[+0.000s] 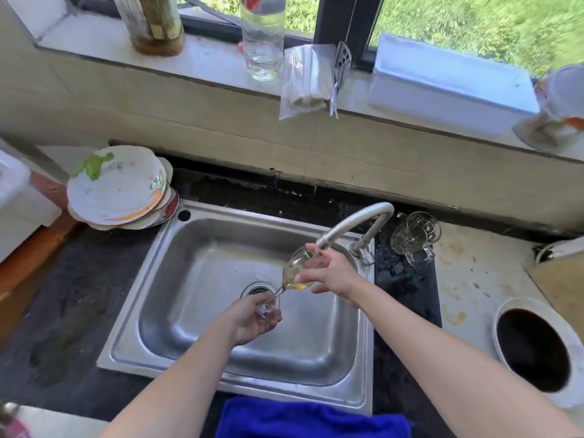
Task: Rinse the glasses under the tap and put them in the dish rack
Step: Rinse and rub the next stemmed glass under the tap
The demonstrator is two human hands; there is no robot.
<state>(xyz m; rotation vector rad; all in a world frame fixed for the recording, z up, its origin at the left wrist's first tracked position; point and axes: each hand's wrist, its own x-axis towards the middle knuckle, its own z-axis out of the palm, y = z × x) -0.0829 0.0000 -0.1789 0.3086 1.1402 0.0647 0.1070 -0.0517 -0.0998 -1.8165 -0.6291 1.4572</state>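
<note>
A clear stemmed wine glass [295, 267] is tilted over the steel sink [202, 263], its mouth up against the spout of the curved tap [350, 222]. A little yellowish liquid sits in the bowl. My left hand [252, 320] grips the glass by its foot and stem. My right hand [331, 275] holds the bowl near the rim, right under the spout. Two more clear glass cups with handles [414, 235] stand on the counter just right of the tap. No dish rack shows in view.
A stack of dirty plates [117, 188] rests at the sink's back left corner. A blue cloth [309, 418] lies at the front edge. A round hole [534, 349] opens in the right counter. Bottles, a plastic bag and a white box line the window sill.
</note>
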